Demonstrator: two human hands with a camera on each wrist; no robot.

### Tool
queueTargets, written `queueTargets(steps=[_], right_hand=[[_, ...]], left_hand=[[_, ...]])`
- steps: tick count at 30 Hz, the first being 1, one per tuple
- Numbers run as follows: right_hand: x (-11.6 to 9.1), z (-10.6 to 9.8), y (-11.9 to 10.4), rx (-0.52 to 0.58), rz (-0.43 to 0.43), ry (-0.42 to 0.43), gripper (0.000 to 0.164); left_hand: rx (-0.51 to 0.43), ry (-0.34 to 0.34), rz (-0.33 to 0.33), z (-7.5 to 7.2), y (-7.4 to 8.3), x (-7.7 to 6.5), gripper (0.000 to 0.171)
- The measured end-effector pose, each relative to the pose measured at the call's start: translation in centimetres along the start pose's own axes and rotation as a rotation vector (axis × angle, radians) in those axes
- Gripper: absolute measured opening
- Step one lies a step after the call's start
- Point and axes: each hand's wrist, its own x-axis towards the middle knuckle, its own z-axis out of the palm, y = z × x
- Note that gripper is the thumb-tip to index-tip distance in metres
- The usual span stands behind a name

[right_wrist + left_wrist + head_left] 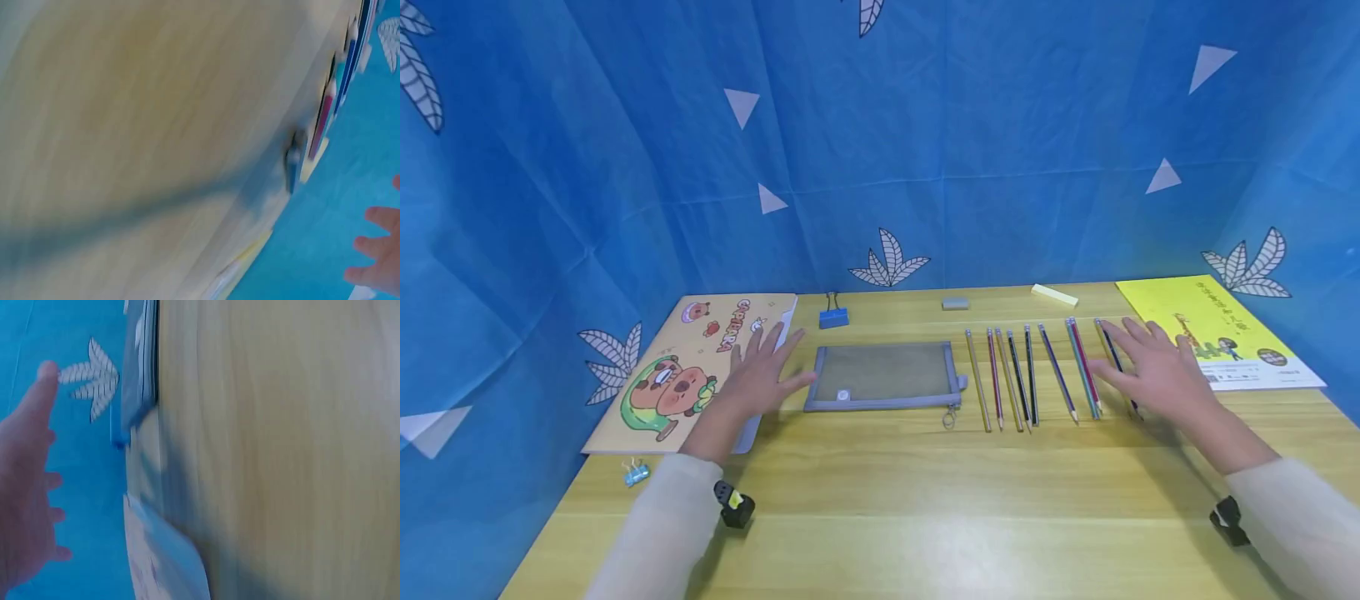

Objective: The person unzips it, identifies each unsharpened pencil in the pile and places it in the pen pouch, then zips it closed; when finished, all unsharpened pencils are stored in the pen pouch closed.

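My left hand (758,375) is held with fingers spread over the right edge of a tan capybara folder (647,367), holding nothing. To its right lies a flat grey zip pouch (883,375) with a see-through panel. My right hand (1157,371), fingers also spread and holding nothing, is over the rightmost dark pencil (1110,347) and partly hides it. Several other pencils, among them a dark blue one (1059,373), lie side by side between the pouch and that hand. In the left wrist view, the left hand (25,487) appears raised off the table.
A blue binder clip (833,318), a grey eraser (955,304) and a pale yellow strip (1055,295) lie along the back. On the right is a yellow booklet (1217,333). A small light-blue clip (636,475) sits near the folder. Blue patterned cloth (1000,167) hangs behind.
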Motion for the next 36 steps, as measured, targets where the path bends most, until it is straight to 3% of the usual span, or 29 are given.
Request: queueTargets(steps=[4, 8, 14, 20, 27, 33, 36], right_hand=[[0.5, 1.0, -1.8, 0.004, -0.083, 0.071, 0.06], [1.3, 2.0, -4.2, 0.01, -0.165, 0.111, 0.047], [2.4, 3.0, -8.7, 0.158, -0.17, -0.049, 0.029], [3.4, 4.3, -12.4, 0.33, -0.084, -0.188, 0.018], [4.3, 5.7, -14.9, 0.472, 0.062, -0.271, 0.018], [4.9, 6.1, -15.7, 0.455, 0.141, -0.325, 0.034], [5.0, 6.0, -15.9, 0.473, 0.175, -0.333, 0.033]], left_hand=[[0.01, 0.016, 0.097, 0.3, 2.4, 0.4, 0.068], [0.021, 0.055, 0.193, 0.5, 5.7, 0.8, 0.057], [0.007, 0.044, 0.275, 1.4, 11.5, 1.1, 0.031], [0.016, -0.082, 0.225, 2.6, 16.4, 1.2, 0.031], [0.111, -0.135, 0.161, 4.4, 18.9, 1.9, 0.038], [0.13, -0.132, 0.147, 4.7, 19.8, 2.4, 0.036], [0.113, -0.119, 0.166, 4.8, 19.8, 2.5, 0.032]])
